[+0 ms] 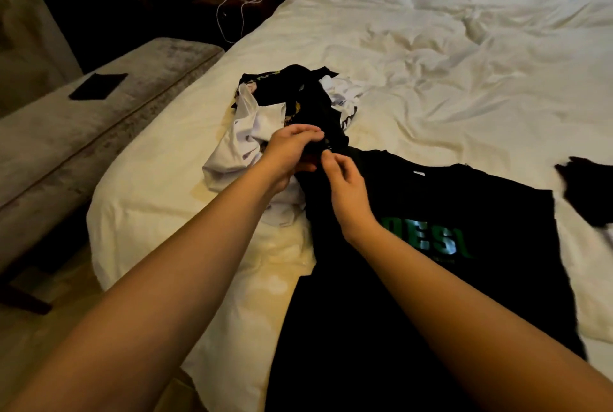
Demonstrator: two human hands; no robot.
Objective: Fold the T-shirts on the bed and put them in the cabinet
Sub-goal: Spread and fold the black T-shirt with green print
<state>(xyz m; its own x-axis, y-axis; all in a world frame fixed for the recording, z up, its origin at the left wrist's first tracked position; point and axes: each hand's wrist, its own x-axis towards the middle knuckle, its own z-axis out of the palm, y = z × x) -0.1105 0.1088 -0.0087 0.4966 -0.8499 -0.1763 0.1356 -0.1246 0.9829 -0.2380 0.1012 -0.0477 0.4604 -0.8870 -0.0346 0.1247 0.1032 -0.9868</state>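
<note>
Two hands meet at the sleeve of a black T-shirt (431, 246) spread on the bed (431, 80).

Leftmost, a dark flat object (98, 86) lies on a grey bench (66, 146) beside the bed. Next, a heap of white and black T-shirts (282, 113) sits on the sheet. The left hand (292, 149) curls its fingers round the black fabric at the heap's near edge; the right hand (345, 179) pinches the same fabric just beside it. Another dark garment (587, 186) lies at the far right.

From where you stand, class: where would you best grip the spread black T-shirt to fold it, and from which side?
Probably the black T-shirt at its left sleeve, coming from the left: it lies flat, print up, collar away, and both hands already work that corner.
</note>
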